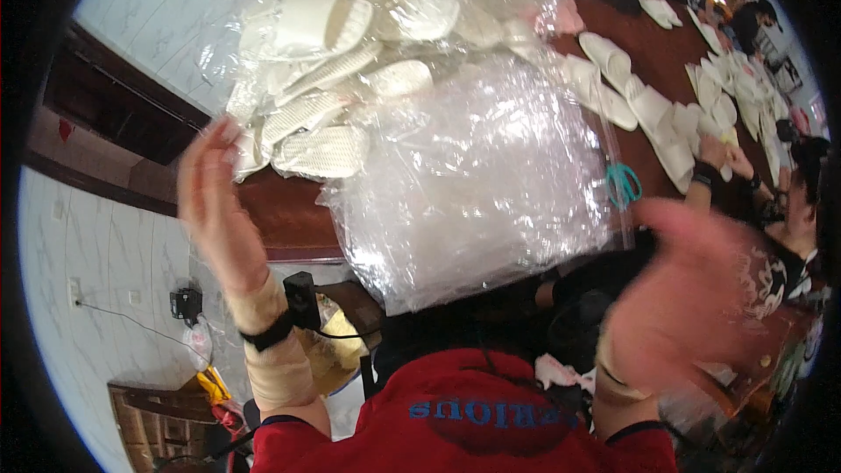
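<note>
My right hand (679, 307), too blurred to tell how widely it is spread, is raised near teal scissor-like handles (624, 184); my left hand (215, 206), open with fingers extended, is up beside a pile of white slippers (399, 79) under clear plastic on the bench (285, 215), while a clear plastic bag (473, 184) lies flat between my hands, loose slippers (648, 109) beyond its right side

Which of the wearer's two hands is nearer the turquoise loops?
The right hand, blurred, just below and right of the turquoise loops; the left hand is far across, by white slippers.
</note>
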`<state>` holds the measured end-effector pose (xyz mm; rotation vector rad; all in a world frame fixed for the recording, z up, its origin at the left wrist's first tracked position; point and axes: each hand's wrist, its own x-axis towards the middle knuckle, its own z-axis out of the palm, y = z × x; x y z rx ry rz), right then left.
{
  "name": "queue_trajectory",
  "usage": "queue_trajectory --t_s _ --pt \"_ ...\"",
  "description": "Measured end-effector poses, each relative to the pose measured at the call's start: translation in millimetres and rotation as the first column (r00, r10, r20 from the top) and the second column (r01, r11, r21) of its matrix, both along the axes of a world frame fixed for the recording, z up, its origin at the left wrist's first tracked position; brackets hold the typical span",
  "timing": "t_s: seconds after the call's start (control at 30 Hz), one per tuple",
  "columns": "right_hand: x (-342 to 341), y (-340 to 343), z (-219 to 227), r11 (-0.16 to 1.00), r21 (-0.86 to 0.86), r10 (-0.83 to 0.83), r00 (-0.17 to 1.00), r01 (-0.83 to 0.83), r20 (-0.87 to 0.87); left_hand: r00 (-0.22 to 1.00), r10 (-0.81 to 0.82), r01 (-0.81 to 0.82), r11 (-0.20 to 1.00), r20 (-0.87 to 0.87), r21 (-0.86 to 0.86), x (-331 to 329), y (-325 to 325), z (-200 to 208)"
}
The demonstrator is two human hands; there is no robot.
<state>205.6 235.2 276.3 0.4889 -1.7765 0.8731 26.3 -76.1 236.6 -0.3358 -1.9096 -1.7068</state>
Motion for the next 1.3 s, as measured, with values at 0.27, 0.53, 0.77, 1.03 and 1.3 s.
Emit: queue_trajectory --t_s 0.27,0.53,0.77,1.03,1.3 --pt "-74.5 -40.5 -207.7 0.836 0.503 -0.278 0.623 -0.218 0.731 0.987 0.145 -0.114 0.94 0.073 -0.321 -77.0 -66.4 -72.5" --pt "-96.8 -40.7 -253.4 0.78 0.598 -0.384 0.611 -0.186 0.692 0.904 -0.03 -0.401 0.281 -0.426 -0.872 -159.1 50.0 -29.5" --pt "-97.1 -45.2 -260.9 0.842 0.5 -0.279 0.632 -0.201 0.723 0.821 0.244 -0.495 0.754 -0.516 -0.432 -182.4 15.9 -5.8" --pt "-97.9 -35.4 -267.2 0.848 0.506 -0.315 0.617 -0.158 0.721 0.887 -0.033 0.17 0.951 -0.461 0.258 -72.1 2.5 62.4" --pt "-111.5 -48.3 -274.3 0.851 0.478 -0.27 0.598 -0.219 0.755 0.779 -0.59 0.616 0.784 0.214 -0.081 -118.5 -12.6 -77.8"
